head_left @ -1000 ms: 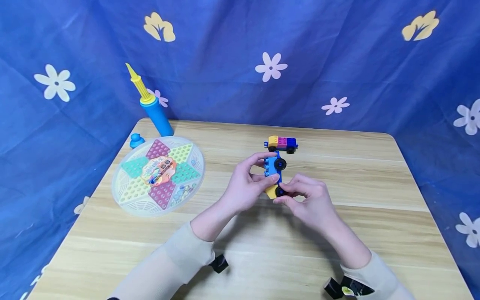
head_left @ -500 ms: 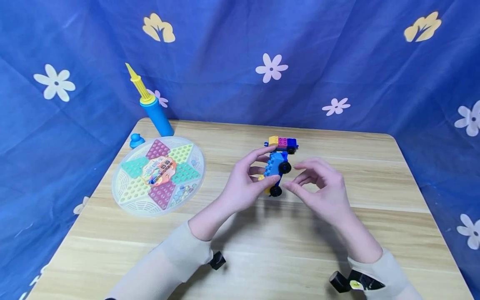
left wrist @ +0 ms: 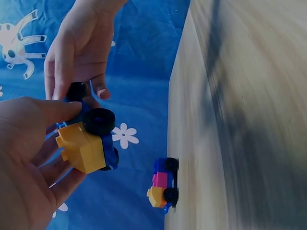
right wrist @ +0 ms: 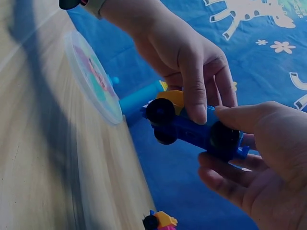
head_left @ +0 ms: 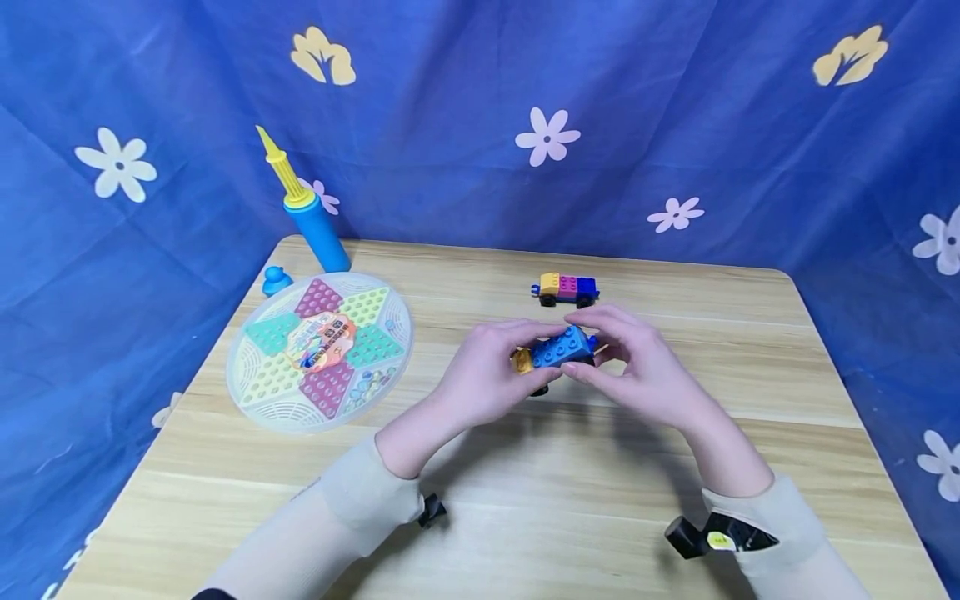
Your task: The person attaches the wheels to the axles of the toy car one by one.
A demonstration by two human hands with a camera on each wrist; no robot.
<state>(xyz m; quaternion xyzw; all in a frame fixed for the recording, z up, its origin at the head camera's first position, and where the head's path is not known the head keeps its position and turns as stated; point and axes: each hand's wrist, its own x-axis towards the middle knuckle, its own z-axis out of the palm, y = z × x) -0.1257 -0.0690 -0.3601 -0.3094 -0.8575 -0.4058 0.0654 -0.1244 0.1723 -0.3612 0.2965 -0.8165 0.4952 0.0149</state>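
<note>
A toy brick car is held above the table between both hands, its studded blue top tilted up in the head view. My left hand grips its yellow end, with the thumb along the near side. At the blue end, my right hand pinches it between thumb and fingers. In the left wrist view the yellow brick and a black wheel face the camera. The right wrist view shows the dark blue chassis from the side; fingers partly cover the blue bricks.
A second toy car, yellow, pink and blue, stands on the table behind the hands. To the left lie a round Chinese checkers board, a blue and yellow hand pump and a small blue piece. Blue cloth hangs behind.
The held car has turned from pointing away to lying crosswise, studs up. My right hand let go of the wheel area, moved away, then took hold of the car's blue end.
</note>
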